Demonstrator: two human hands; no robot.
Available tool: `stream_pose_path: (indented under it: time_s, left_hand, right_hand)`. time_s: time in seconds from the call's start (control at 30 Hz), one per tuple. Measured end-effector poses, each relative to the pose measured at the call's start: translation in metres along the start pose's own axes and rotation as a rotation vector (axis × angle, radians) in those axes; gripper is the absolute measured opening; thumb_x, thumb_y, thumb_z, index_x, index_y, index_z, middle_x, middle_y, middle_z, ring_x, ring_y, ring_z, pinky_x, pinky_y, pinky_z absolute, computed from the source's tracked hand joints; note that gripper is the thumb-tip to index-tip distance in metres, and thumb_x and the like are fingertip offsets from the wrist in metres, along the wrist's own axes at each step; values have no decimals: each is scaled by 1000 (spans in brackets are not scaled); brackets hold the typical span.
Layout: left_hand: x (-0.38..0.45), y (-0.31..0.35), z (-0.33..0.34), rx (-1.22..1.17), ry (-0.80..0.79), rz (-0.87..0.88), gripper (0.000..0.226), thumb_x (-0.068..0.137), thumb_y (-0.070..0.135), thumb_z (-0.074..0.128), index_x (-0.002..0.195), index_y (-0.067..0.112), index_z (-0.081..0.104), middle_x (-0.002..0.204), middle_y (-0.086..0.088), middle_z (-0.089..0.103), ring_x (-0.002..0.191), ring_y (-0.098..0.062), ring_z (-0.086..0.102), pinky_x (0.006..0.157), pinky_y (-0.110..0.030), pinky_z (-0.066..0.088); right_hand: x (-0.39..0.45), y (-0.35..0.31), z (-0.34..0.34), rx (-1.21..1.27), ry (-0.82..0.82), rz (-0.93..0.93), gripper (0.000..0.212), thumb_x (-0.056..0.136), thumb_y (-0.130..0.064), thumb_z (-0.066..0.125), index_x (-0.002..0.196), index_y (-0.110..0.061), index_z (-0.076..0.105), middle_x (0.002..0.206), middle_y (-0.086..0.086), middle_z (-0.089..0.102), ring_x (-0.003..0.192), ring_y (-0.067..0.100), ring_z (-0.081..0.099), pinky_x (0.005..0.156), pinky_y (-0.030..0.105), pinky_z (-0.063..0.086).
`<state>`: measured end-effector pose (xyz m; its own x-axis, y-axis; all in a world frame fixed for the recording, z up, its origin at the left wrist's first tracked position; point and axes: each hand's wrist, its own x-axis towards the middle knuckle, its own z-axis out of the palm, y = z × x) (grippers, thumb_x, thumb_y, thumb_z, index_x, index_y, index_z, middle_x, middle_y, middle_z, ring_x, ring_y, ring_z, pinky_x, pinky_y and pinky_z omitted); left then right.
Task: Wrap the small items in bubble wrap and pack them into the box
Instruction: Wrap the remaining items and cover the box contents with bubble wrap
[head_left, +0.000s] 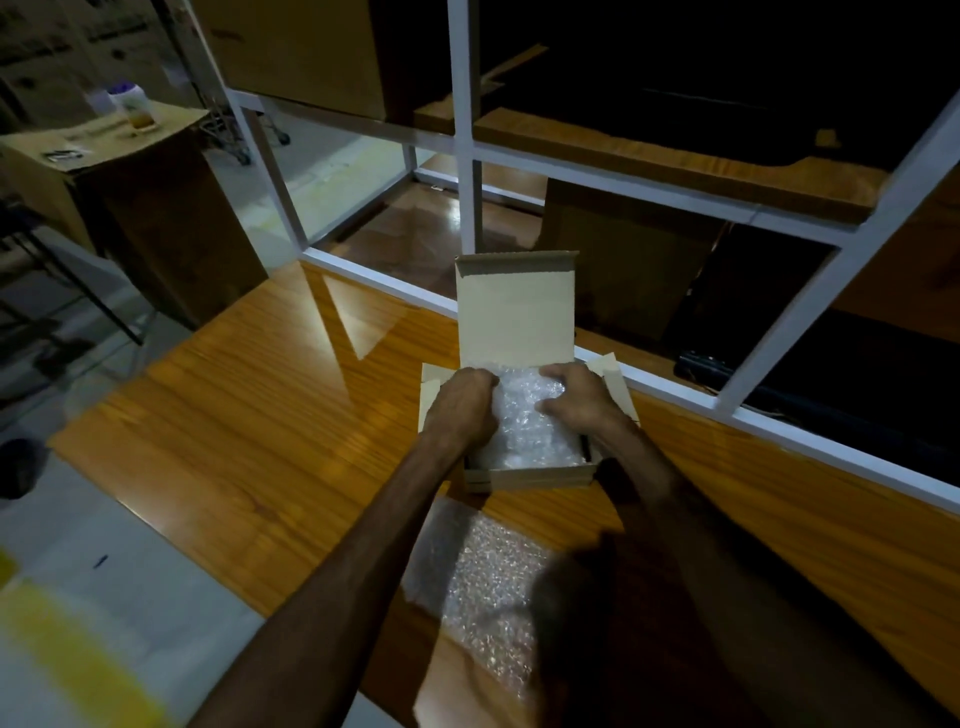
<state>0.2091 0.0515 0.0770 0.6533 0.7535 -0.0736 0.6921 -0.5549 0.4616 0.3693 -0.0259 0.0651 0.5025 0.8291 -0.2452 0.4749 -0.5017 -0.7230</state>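
Observation:
A small cardboard box stands open on the wooden table, its lid upright at the back. Inside lies a bubble-wrapped bundle that fills most of the box; what it wraps is hidden. My left hand grips the bundle's left edge inside the box. My right hand presses and holds its right side. A loose sheet of bubble wrap lies flat on the table in front of the box, between my forearms.
A white metal shelf frame rises right behind the box, with cardboard boxes on its lower levels. A tall carton with a bottle on it stands at the far left. The table's left edge drops to the floor.

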Motion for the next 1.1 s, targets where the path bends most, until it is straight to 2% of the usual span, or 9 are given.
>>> stream_pose_path:
  time_s: [0.13,0.23,0.33,0.4,0.47,0.6,0.77,1.0,1.1]
  left_hand:
    - [14,-5,4,379,-108,46,40,96,22,68,136,17,62,131,-11,67,125,-31,58,113,-52,37]
    - [20,-11,6,524,-173,63,45,99,38,61,142,23,55,139,-15,59,134,-36,48,114,-58,29]
    - [22,-16,11,594,-189,65,47,101,47,54,144,29,53,143,-18,48,137,-38,39,112,-59,30]
    - [22,-17,16,647,-164,71,44,100,50,52,139,30,54,138,-17,43,132,-37,38,108,-57,33]
    - [21,-17,20,701,-117,103,42,99,52,51,132,27,56,135,-16,41,128,-36,38,104,-55,34]
    - [21,-17,25,716,-79,129,42,97,53,54,126,23,58,135,-15,40,126,-35,37,103,-54,34]
    - [24,-20,31,722,-47,131,40,99,51,49,125,22,57,134,-15,41,126,-35,38,104,-54,32]
    - [37,-21,34,773,-73,135,43,98,52,51,130,24,57,135,-14,44,126,-34,40,107,-53,32]
    - [39,-23,34,692,-58,145,38,99,51,52,126,26,61,129,-12,48,123,-31,42,104,-52,34]
  right_hand:
    - [18,-1,2,-220,-50,-5,58,99,-10,70,154,-13,51,159,12,49,144,30,49,115,39,43]
    - [25,0,10,-445,-38,-29,53,101,-14,67,152,-17,53,159,15,37,141,35,47,113,41,44]
    - [18,1,19,-644,78,-125,46,97,-15,70,142,-18,60,153,16,28,137,36,38,103,41,49]
    - [13,3,23,-797,210,-266,38,90,-12,75,127,-16,68,148,15,34,133,34,39,99,42,48]
    - [11,2,23,-881,285,-363,35,85,-12,77,119,-17,72,142,11,44,129,32,44,102,47,42]
    - [15,11,15,-804,105,-416,40,97,-22,67,137,-23,63,139,4,56,128,25,52,111,48,30]
    - [18,22,9,-760,-56,-382,60,97,-16,64,154,-16,47,158,10,45,145,29,42,121,45,28]
    - [29,7,4,-916,-36,-445,41,98,-20,62,139,-20,62,144,6,62,134,27,55,114,46,34]
    - [33,4,2,-885,-19,-450,39,99,-17,61,138,-18,62,140,7,63,130,27,56,113,45,37]
